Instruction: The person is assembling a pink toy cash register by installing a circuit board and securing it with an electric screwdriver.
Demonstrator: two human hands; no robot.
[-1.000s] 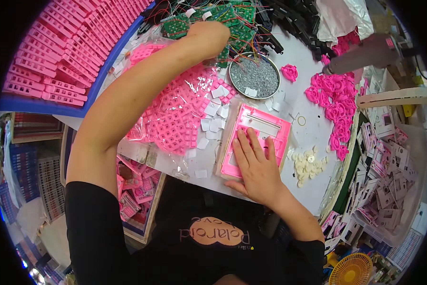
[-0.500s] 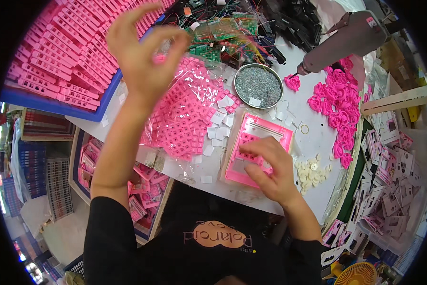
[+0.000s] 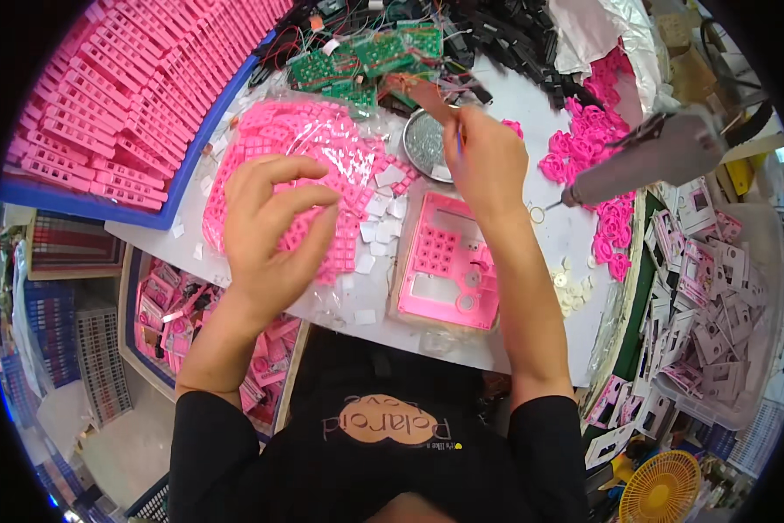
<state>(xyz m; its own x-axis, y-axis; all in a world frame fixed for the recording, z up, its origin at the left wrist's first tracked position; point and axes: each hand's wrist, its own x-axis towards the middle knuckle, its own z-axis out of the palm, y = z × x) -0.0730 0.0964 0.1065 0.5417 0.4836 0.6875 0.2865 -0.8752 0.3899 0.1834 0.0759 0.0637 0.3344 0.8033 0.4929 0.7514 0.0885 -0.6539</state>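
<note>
Cluttered white bench point(image 3: 549, 248) | left hand point(image 3: 274, 231) spread over keypad bag point(image 3: 309, 144) | right hand point(image 3: 488, 161) pinching brown strip point(image 3: 428, 94) | pink casing point(image 3: 448, 261) between

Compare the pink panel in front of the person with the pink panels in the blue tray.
The panel lies alone, flat on the white table, below the right hand; the tray panels are many, packed in overlapping rows inside the blue tray. The single panel shows its whole face; the tray panels overlap. Both are pink plastic.
</note>
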